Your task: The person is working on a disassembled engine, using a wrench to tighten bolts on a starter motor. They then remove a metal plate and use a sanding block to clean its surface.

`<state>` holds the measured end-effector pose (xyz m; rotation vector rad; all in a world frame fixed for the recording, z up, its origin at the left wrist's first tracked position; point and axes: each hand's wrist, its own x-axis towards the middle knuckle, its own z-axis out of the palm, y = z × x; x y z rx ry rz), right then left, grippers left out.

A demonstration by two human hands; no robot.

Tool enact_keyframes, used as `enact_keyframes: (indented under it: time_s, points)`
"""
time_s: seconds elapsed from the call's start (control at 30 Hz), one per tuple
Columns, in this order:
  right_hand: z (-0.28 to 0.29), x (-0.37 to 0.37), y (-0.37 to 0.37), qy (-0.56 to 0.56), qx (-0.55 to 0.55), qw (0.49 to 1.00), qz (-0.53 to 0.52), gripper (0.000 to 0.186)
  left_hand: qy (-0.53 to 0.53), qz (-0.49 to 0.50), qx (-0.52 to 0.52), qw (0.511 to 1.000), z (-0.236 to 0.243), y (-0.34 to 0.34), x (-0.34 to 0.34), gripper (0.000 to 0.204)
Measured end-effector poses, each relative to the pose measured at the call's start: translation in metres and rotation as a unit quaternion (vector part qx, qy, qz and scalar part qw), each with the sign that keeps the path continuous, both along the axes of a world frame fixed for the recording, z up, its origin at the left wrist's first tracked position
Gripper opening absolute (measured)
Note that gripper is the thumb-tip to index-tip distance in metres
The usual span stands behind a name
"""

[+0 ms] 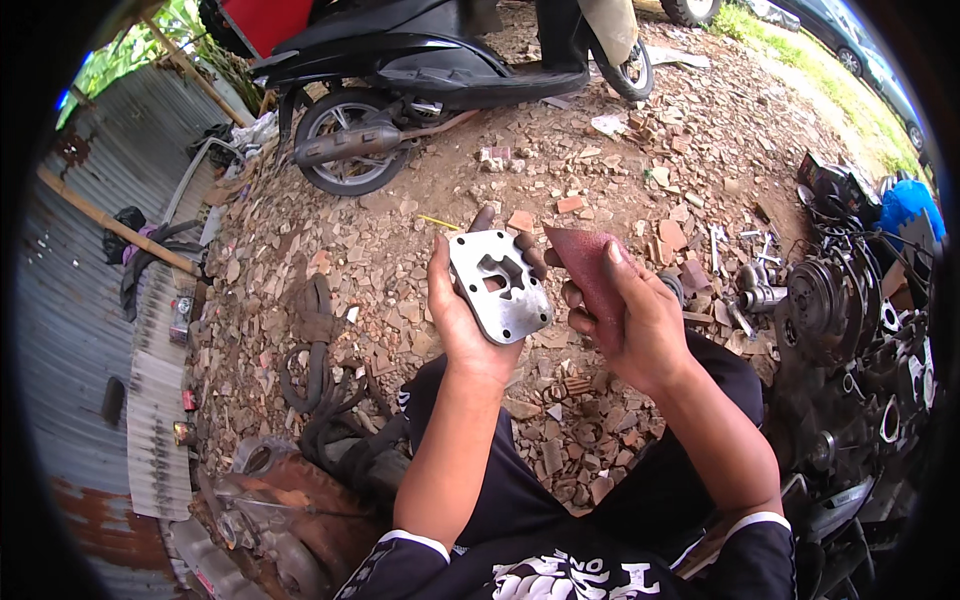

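My left hand (468, 325) is wrapped round a flat silver metal plate (518, 306), its fingertips showing past the far edge. The plate has rounded corners, several small bolt holes along its rim and an irregular cut-out in the middle. To its right, my right hand (640, 315) pinches a folded piece of reddish-brown sandpaper (590, 275), thumb on top and fingers beneath. The sandpaper's pointed corner is close to the plate's right side, with a small gap between them. Both hands are raised over my lap.
Broken tile and stone rubble (420, 270) covers the ground. Ahead stands a black scooter (430, 85). Greasy engine parts (830, 300) and wrenches (715, 245) lie at right; dark rubber tubing (330, 430) and metal castings (250, 530) at left, beside a corrugated metal wall (80, 280).
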<state>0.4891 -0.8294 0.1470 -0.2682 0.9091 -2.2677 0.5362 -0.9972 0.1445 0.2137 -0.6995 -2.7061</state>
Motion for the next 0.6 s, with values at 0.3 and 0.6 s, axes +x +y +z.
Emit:
enact_keyframes:
  time_s: [0.3,0.6]
  points:
    - [0.007,0.000,0.006,0.042,0.057,0.997,0.013,0.039,-0.017,-0.002,0.017,1.000,0.001,0.006,0.000,0.057]
    - [0.012,-0.001,0.013,0.275,0.166,0.947,-0.014,0.035,-0.025,0.017,0.003,1.000,0.002,0.008,-0.001,0.058]
